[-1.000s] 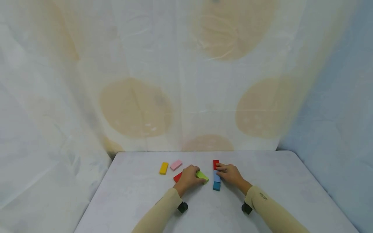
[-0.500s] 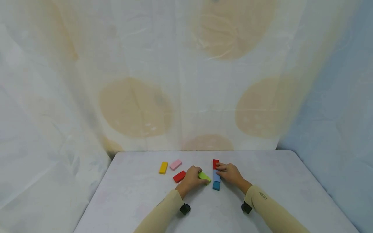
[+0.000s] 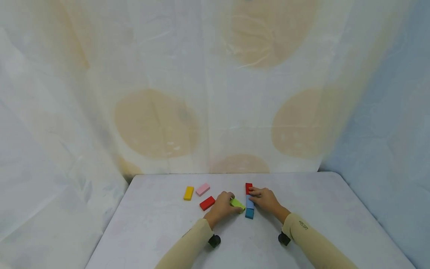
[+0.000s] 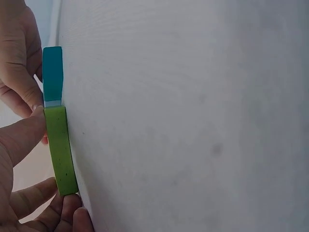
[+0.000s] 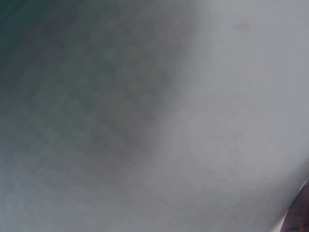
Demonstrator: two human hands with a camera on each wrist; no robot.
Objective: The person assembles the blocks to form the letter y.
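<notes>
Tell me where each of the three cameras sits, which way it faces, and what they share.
Head: worn on the head, looking forward and down at the table; shows both sleeved forearms, left hand on the green block, right hand by the block row.
Left wrist: at table level; shows fingers pinching the green block against a teal block.
Right wrist: blurred grey surface only.
Shared: head and left wrist both show the green block.

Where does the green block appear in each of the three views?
Head view: the green block lies low and centre, under the left hand.
Left wrist view: it stands along the left edge, pinched by fingers.
Right wrist view: not in it; only blur shows.
Shared landmark: the teal block.
</notes>
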